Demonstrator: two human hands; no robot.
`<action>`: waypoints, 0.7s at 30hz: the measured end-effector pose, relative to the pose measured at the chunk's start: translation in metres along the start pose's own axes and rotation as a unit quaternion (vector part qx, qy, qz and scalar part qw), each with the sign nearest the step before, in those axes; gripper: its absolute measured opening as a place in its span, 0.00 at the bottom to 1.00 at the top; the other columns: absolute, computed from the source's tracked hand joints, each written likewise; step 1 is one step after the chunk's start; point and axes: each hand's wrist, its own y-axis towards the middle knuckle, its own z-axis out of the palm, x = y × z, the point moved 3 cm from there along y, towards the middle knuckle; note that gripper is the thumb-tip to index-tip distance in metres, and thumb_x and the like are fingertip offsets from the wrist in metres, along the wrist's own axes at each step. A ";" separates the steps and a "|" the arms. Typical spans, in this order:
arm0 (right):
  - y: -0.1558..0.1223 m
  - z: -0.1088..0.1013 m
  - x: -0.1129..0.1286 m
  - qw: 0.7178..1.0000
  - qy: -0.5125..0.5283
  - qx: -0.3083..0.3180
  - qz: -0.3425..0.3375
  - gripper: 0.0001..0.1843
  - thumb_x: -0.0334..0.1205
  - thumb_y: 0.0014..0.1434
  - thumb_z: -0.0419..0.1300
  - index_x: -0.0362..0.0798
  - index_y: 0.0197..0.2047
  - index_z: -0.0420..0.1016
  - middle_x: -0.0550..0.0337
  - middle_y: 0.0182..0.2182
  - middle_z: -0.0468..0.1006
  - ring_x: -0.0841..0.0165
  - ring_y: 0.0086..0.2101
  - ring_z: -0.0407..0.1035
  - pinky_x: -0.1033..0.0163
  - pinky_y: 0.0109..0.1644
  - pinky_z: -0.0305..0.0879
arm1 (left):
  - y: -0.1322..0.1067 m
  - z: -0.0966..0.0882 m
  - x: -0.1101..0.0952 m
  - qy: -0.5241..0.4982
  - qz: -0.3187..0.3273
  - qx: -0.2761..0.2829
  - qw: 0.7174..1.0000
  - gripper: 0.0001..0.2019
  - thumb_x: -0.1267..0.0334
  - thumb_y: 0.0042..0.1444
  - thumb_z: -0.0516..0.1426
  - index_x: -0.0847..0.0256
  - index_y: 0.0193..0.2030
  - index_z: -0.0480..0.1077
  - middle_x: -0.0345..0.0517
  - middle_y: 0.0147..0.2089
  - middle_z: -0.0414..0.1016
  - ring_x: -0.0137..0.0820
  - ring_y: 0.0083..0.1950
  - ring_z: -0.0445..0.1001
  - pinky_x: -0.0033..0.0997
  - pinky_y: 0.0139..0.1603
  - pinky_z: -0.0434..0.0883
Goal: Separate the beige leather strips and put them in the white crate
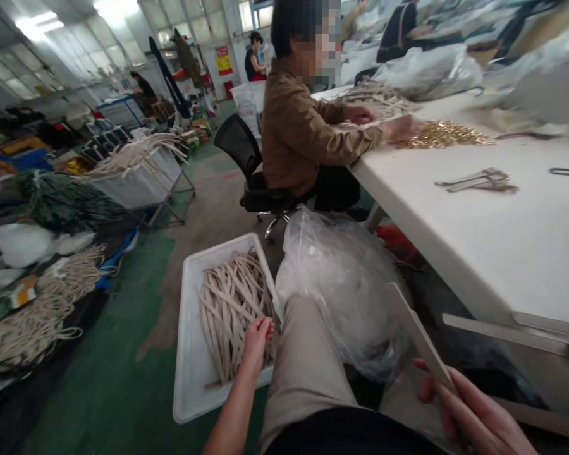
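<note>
Beige straps (232, 297) sit in a loose crisscross pile right under and just past my left hand (257, 335), all inside a white tub (189, 335). Watching over the head cam, I've got that hand with its fingers curled in close at the near right part of the pile, but honestly can't tell if a strap is pinched in there.

My right hand (474, 407) is wrapped around one flat beige strip (427, 341), its free end slanting up and away to the left of the hand. Kinda blurry down there, fwiw.

Between the two hands, farther out, there's a big clear plastic bag (332, 272), with a knee in light trousers (308, 354) nearer. Beyond my right hand is a white surface (502, 246), and at its far end a co-worker in a brown jacket (294, 126) has a hand at a gold-coloured heap (448, 134).
</note>
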 end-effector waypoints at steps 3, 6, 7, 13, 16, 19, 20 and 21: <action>-0.001 0.007 -0.002 0.993 0.106 0.037 0.037 0.32 0.73 0.56 0.58 0.54 0.46 0.77 0.61 0.24 0.75 0.67 0.18 0.63 0.62 0.22 0.61 | 0.028 0.047 -0.022 0.041 0.032 0.070 0.996 0.17 0.47 0.51 0.66 0.62 0.33 0.76 0.42 0.31 0.78 0.31 0.34 0.76 0.33 0.41 0.72; -0.004 0.014 -0.010 0.974 0.206 -0.012 0.090 0.33 0.73 0.58 0.55 0.51 0.45 0.76 0.63 0.23 0.73 0.75 0.15 0.54 0.67 0.20 0.50 | 0.043 0.119 -0.040 0.097 0.053 0.164 0.980 0.10 0.58 0.58 0.64 0.63 0.34 0.76 0.40 0.30 0.79 0.31 0.32 0.76 0.36 0.42 0.74; -0.005 0.017 -0.013 0.967 0.230 -0.024 0.109 0.33 0.73 0.59 0.55 0.50 0.43 0.76 0.64 0.22 0.72 0.76 0.15 0.52 0.67 0.20 0.47 | 0.045 0.143 -0.043 0.119 0.061 0.183 0.974 0.07 0.61 0.58 0.65 0.63 0.34 0.76 0.39 0.30 0.78 0.31 0.32 0.76 0.36 0.42 0.74; -0.007 0.025 -0.034 0.933 0.312 -0.025 0.179 0.30 0.70 0.51 0.63 0.49 0.34 0.78 0.63 0.19 0.69 0.77 0.14 0.48 0.68 0.20 0.40 | 0.050 0.231 -0.056 0.199 0.160 0.171 0.952 0.12 0.71 0.47 0.70 0.64 0.38 0.76 0.41 0.40 0.76 0.34 0.48 0.75 0.31 0.49 0.68; 0.000 0.026 -0.046 0.924 0.330 -0.049 0.188 0.28 0.66 0.46 0.68 0.49 0.37 0.79 0.67 0.17 0.65 0.77 0.14 0.46 0.68 0.20 0.37 | 0.051 0.244 -0.060 0.206 0.180 0.176 0.946 0.04 0.71 0.53 0.65 0.63 0.33 0.75 0.42 0.36 0.75 0.33 0.46 0.74 0.30 0.48 0.67; 0.011 0.024 -0.052 0.927 0.318 -0.106 0.166 0.28 0.59 0.39 0.71 0.48 0.38 0.79 0.65 0.18 0.68 0.76 0.16 0.52 0.68 0.21 0.41 | 0.049 0.237 -0.063 0.201 0.179 0.178 0.947 0.06 0.69 0.53 0.65 0.61 0.27 0.73 0.41 0.32 0.73 0.34 0.44 0.73 0.31 0.47 0.67; 0.014 0.024 -0.051 0.930 0.310 -0.114 0.163 0.28 0.59 0.37 0.71 0.48 0.37 0.79 0.63 0.19 0.69 0.75 0.17 0.54 0.67 0.21 0.42 | 0.046 0.229 -0.063 0.197 0.173 0.177 0.949 0.06 0.69 0.51 0.65 0.60 0.27 0.73 0.41 0.31 0.73 0.34 0.43 0.73 0.31 0.47 0.67; 0.017 0.024 -0.048 0.932 0.304 -0.113 0.163 0.28 0.59 0.36 0.71 0.47 0.36 0.78 0.63 0.19 0.69 0.74 0.17 0.54 0.67 0.21 0.42 | 0.041 0.219 -0.063 0.192 0.163 0.176 0.952 0.07 0.68 0.49 0.66 0.59 0.26 0.72 0.40 0.30 0.72 0.34 0.42 0.73 0.31 0.45 0.67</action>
